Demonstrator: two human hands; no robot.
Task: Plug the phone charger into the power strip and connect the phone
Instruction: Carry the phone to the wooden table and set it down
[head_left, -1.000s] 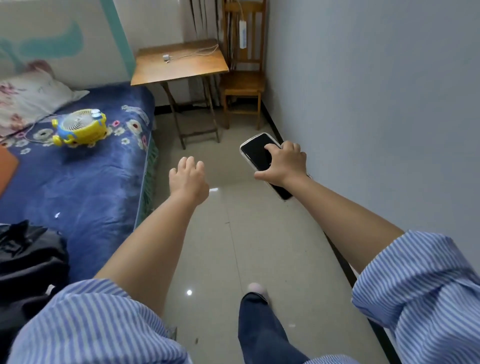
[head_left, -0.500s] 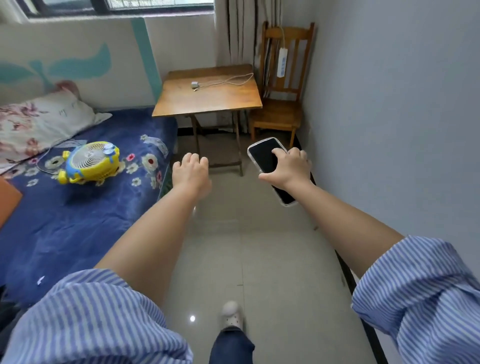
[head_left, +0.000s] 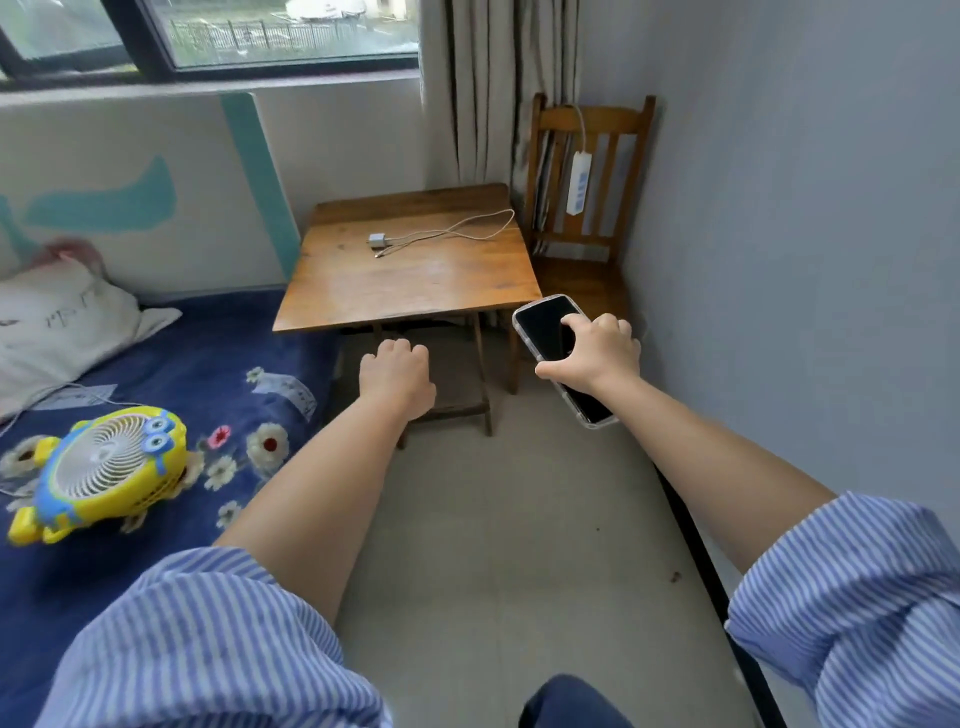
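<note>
While charger (head_left: 376, 240) lies on table (head_left: 415, 291): right hand (head_left: 597, 358) gripping phone (head_left: 545, 327), left hand (head_left: 397, 376) loosely curled, empty.

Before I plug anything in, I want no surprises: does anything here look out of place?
Yes: the white power strip hangs by its cord from the wooden chair back rather than lying flat. The charger lies unplugged on the table.
</note>
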